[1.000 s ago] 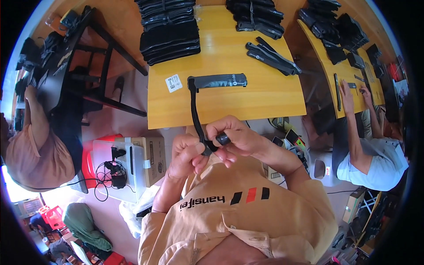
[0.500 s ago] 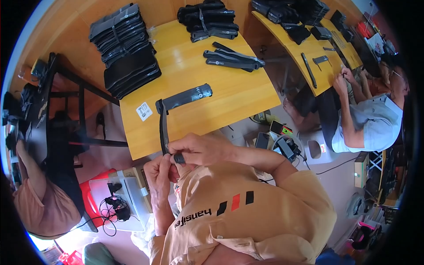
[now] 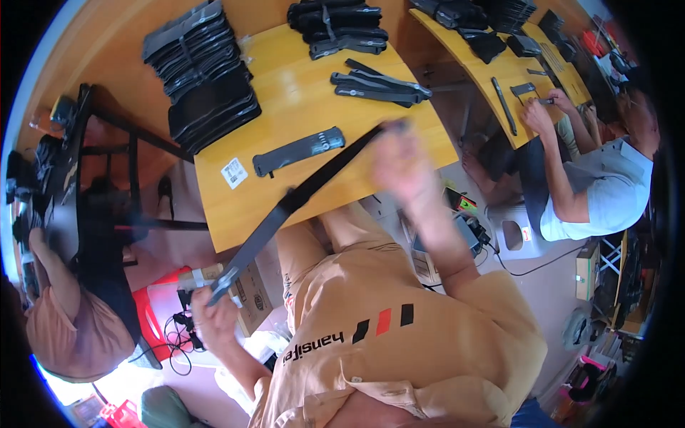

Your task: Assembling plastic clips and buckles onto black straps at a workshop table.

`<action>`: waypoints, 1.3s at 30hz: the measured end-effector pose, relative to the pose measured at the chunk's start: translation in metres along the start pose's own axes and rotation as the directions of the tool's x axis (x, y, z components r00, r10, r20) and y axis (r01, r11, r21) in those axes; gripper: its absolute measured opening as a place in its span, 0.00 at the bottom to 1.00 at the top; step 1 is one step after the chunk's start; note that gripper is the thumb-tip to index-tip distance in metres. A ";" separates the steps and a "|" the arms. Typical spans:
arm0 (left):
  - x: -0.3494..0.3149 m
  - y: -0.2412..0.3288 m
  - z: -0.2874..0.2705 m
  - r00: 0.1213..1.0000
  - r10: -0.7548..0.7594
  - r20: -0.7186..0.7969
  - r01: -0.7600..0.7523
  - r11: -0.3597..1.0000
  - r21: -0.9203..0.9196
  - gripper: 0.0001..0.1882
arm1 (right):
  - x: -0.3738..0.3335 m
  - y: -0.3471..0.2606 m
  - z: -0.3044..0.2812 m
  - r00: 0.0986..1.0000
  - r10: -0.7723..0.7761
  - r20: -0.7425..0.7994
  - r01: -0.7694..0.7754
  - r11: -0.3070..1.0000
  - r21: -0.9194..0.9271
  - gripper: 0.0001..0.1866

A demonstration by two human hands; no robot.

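A long black-and-grey fabric strap [image 3: 278, 214] stretches slantwise between my two hands above the table's near edge. My left hand [image 3: 214, 314], low and to the left, is closed on its lower end. At its upper end, out over the right part of the table, my right hand [image 3: 399, 160] grips the strap; this hand is smeared by motion. Beyond the strap, a flat grey packaged strap [image 3: 300, 151] lies on the yellow table [image 3: 385, 160]. A white label [image 3: 233, 172] rests to the left of it.
Tall stacks of black packaged goods [image 3: 193, 64] stand at the table's back left, with a bundled pile [image 3: 335, 28] at the back middle. Several loose straps [image 3: 378, 85] lie at the right. A co-worker [image 3: 592, 178] sits at another table; another person's arm [image 3: 53, 271] shows at left.
My hands have moved apart from close together near my body, drawing the strap out lengthwise. The right hand went up and right, the left hand down and left.
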State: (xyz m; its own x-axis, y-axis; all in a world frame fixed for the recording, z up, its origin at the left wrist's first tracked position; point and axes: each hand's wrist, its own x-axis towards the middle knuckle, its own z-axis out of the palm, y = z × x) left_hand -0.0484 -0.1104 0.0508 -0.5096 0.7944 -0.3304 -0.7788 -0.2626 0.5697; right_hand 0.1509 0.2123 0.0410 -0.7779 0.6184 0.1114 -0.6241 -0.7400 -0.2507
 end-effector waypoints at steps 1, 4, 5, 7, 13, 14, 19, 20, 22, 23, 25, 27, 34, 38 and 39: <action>-0.016 0.015 -0.020 0.995 -0.008 -0.094 -0.006 0.988 -0.156 0.20 | 0.003 -0.046 -0.009 0.998 0.060 -0.036 -0.052 0.982 0.180 0.11; -0.054 0.062 -0.077 0.982 0.139 -0.131 -0.169 0.952 -0.257 0.22 | -0.012 -0.131 -0.019 0.974 -0.226 0.032 0.209 0.942 0.263 0.08; -0.064 0.063 -0.081 0.964 0.207 -0.169 -0.229 0.966 -0.124 0.22 | -0.020 -0.136 -0.013 0.985 -0.172 -0.003 0.171 0.982 0.085 0.11; -0.049 0.049 -0.084 0.898 0.153 -0.412 -0.201 0.977 -0.076 0.22 | -0.026 -0.112 0.014 0.988 -0.038 -0.148 0.009 0.981 -0.192 0.14; 0.050 -0.017 -0.022 0.951 0.204 -0.232 -0.095 0.908 0.408 0.19 | -0.035 -0.071 0.036 0.947 -0.207 -0.247 -0.065 0.626 -0.777 0.12; 0.061 -0.028 -0.021 0.951 0.221 -0.214 -0.106 0.888 0.448 0.19 | -0.031 -0.085 0.032 0.989 0.124 -0.075 -0.128 0.512 -0.849 0.11; 0.096 -0.079 -0.047 0.890 0.190 -0.414 0.055 0.857 0.512 0.19 | -0.032 -0.062 0.051 0.976 0.186 -0.110 -0.069 -0.213 -0.975 0.07; 0.099 -0.086 -0.050 0.884 0.147 -0.444 0.103 0.866 0.490 0.21 | -0.032 -0.059 0.050 0.993 0.118 -0.016 0.032 -0.390 -0.920 0.09; 0.099 -0.089 -0.042 0.884 0.133 -0.449 0.140 0.840 0.525 0.23 | -0.028 -0.060 0.054 0.986 0.131 -0.101 -0.025 -0.485 -0.874 0.14; 0.099 -0.088 -0.038 0.883 0.122 -0.453 0.174 0.812 0.558 0.25 | -0.027 -0.059 0.052 0.992 0.066 -0.105 -0.067 -0.421 -0.904 0.15; 0.099 -0.083 -0.032 0.878 0.117 -0.465 0.210 0.778 0.592 0.27 | -0.025 -0.060 0.051 0.993 0.002 -0.115 -0.107 -0.352 -0.930 0.15; 0.097 -0.078 -0.033 0.873 0.110 -0.475 0.247 0.740 0.626 0.30 | -0.025 -0.064 0.050 0.998 -0.032 -0.063 -0.070 -0.332 -0.941 0.16; 0.069 -0.048 -0.042 0.761 0.483 -0.432 0.208 0.449 0.869 0.20 | -0.034 -0.075 0.044 0.998 0.067 0.015 0.021 -0.086 -0.996 0.18; 0.073 -0.056 0.044 0.848 0.529 -0.035 -0.214 0.402 0.891 0.13 | -0.024 -0.031 0.042 0.955 0.290 0.065 0.115 -0.157 -0.981 0.18; 0.078 -0.065 0.063 0.860 0.490 0.145 -0.331 0.316 0.889 0.13 | -0.020 -0.016 0.040 0.913 0.395 0.105 0.181 -0.160 -0.970 0.19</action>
State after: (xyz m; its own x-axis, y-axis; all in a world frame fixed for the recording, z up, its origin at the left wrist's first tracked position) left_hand -0.0142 0.0030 0.0355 -0.7662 0.6340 0.1043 0.2473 0.1412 0.9586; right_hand 0.1732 0.2014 0.0808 -0.9641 0.2446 0.1035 0.0298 0.4869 -0.8730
